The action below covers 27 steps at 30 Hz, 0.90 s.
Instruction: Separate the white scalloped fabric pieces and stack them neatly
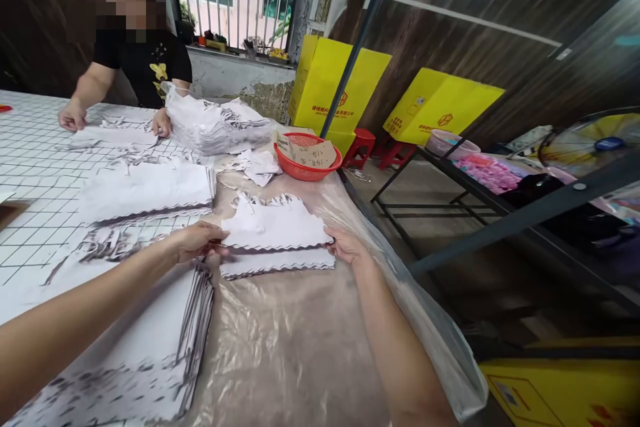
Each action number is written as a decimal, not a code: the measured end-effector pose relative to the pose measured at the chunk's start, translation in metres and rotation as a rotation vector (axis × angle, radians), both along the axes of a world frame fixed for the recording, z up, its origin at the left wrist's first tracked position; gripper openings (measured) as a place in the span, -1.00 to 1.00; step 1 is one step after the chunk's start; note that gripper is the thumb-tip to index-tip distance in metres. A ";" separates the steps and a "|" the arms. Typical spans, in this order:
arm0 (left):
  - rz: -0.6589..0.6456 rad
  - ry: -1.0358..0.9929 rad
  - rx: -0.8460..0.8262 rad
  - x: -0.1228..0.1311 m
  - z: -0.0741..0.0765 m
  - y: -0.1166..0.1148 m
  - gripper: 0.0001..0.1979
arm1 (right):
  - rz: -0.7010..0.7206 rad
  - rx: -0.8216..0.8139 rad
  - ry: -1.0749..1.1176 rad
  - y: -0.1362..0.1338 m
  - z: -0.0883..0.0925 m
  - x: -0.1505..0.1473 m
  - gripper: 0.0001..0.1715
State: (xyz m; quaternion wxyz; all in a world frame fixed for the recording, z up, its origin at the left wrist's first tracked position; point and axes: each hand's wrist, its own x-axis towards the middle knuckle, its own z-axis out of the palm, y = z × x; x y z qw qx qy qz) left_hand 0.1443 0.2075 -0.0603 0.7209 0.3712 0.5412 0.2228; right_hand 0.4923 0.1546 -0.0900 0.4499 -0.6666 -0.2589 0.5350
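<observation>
Between my two hands is a white fabric piece (273, 225) with a scalloped lower edge and curly cut loops along its top. My left hand (200, 241) pinches its left end, and my right hand (346, 245) pinches its right end. Just below it, on the clear plastic sheet, lies a similar white piece (280, 263), partly covered. Left of my left hand rises a stack of white fabric pieces (145, 320) with dark cut edges. A second stack (147, 190) sits behind it. My forearm covers part of the near stack.
Across the table a person in a black shirt (143, 70) handles white pieces. A plastic-wrapped pile (220, 123) stands near them. A red basket (307, 170) holding cardboard is at the table's far right corner. Yellow boxes (330, 80) and a dark metal rack (440, 213) stand beyond.
</observation>
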 end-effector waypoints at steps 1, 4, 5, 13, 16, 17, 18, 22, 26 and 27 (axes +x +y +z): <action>-0.002 0.023 -0.014 -0.001 -0.004 -0.005 -0.76 | 0.000 -0.018 -0.029 -0.005 -0.005 0.000 -0.83; -0.016 0.064 0.001 -0.001 -0.005 -0.010 -0.75 | -0.007 -0.027 -0.113 -0.009 -0.009 0.003 -0.84; -0.033 0.073 0.016 -0.001 -0.004 -0.010 -0.76 | -0.007 -0.022 -0.141 -0.009 -0.008 0.004 -0.85; -0.174 0.228 0.070 -0.004 -0.014 -0.023 -0.74 | 0.029 0.016 -0.397 -0.020 -0.023 0.007 -0.72; -0.282 0.325 0.139 -0.004 -0.015 -0.021 -0.71 | 0.039 0.030 -0.504 -0.026 -0.031 0.007 -0.72; -0.334 0.373 0.168 -0.005 -0.015 -0.020 -0.70 | 0.037 0.035 -0.548 -0.027 -0.032 0.008 -0.72; -0.395 0.429 0.199 -0.006 -0.014 -0.019 -0.69 | 0.030 0.041 -0.597 -0.028 -0.032 0.009 -0.73; -0.535 0.822 0.520 -0.003 -0.010 -0.021 -0.66 | -0.045 0.116 -0.824 -0.029 -0.026 0.002 -0.83; -0.462 1.009 1.182 0.018 -0.021 -0.024 -0.63 | 0.025 0.347 -1.175 -0.019 -0.026 -0.028 -0.54; -0.485 0.982 1.306 0.025 -0.029 -0.023 -0.54 | 0.072 0.361 -1.228 -0.016 -0.029 -0.038 -0.49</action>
